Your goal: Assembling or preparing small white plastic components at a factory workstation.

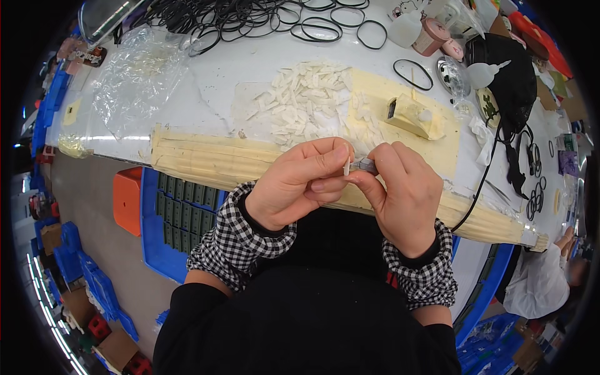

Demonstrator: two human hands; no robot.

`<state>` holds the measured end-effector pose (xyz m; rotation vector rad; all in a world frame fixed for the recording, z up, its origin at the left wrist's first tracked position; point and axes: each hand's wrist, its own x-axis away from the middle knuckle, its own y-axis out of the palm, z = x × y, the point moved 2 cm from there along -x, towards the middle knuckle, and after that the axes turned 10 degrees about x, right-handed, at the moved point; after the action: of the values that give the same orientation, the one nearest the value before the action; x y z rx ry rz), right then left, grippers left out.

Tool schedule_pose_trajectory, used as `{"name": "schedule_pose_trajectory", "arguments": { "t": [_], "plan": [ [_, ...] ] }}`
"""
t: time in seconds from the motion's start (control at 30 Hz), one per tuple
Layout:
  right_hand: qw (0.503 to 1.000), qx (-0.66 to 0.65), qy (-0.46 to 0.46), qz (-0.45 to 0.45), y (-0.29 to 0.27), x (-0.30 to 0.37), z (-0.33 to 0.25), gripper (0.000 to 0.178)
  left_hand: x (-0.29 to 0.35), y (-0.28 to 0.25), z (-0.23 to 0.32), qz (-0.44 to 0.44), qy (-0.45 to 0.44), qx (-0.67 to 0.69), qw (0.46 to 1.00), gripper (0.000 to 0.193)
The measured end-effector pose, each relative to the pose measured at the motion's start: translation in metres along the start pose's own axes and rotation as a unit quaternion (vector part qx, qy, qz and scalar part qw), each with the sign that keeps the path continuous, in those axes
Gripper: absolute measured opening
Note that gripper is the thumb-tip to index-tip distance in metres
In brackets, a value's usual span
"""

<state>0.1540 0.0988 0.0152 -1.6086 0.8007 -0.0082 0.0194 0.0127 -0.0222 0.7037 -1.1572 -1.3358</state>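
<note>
1. Left hand (300,184) is closed, thumb & fingertips pinching a small white plastic sliver (347,166) that stands upright at the table edge, right in front of the person's chest
2. Right hand (403,197) is closed too, gripping a small grey tool (365,165); its tip meets the sliver. Whether it's a blade or a nib, can't tell
3. Both wrists wear black-&-white checked cuffs (240,244) over black sleeves
4. Just beyond the hands, a worn cream masking-tape layer (206,159) covers the edge of the white table (250,69). On it lies a loose heap of white plastic pieces (306,103); a cream tape-wrapped block (415,115) sits to the right of the heap
5. Further back: a tangle of black rubber rings (262,15), a clear plastic bag (137,75) at left, a white squeeze bottle (490,74) & a black cable (494,162) at right
6. Risks, as I judge them: the sliver is tiny & held by fingertips only, so a hard push from the tool could flick it off the table, or the tip could slip into the left thumb. An elbow could also sweep the heap over the edge
7. Containers: below the table at left, a blue crate (150,225) holds rows of dark green parts (184,212), w/ an orange box (128,200) beside it; its contents aren't visible. Blue bins (94,281) stack on the floor, contents too small to tell
</note>
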Motion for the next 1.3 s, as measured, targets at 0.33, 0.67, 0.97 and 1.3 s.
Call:
{"name": "schedule_pose_trajectory", "arguments": {
  "t": [0.33, 0.67, 0.97, 1.3],
  "plan": [
    [1.0, 0.008, -0.005, -0.017, -0.002, 0.0, -0.001, 0.034, 0.0, 0.0, 0.0, 0.007, 0.006, -0.009, 1.0, 0.019],
    [1.0, 0.011, -0.006, -0.008, -0.003, -0.001, -0.001, 0.034, 0.001, 0.0, 0.002, -0.004, 0.009, -0.027, 1.0, 0.02],
    [0.999, 0.007, -0.007, -0.03, -0.004, 0.001, -0.002, 0.034, 0.002, 0.001, 0.002, 0.01, 0.026, -0.053, 0.998, 0.021],
    [0.98, -0.119, 0.159, -0.019, -0.012, 0.013, 0.039, 0.019, 0.002, 0.002, 0.007, 0.096, 0.126, -0.055, 0.986, 0.016]
  ]
}}
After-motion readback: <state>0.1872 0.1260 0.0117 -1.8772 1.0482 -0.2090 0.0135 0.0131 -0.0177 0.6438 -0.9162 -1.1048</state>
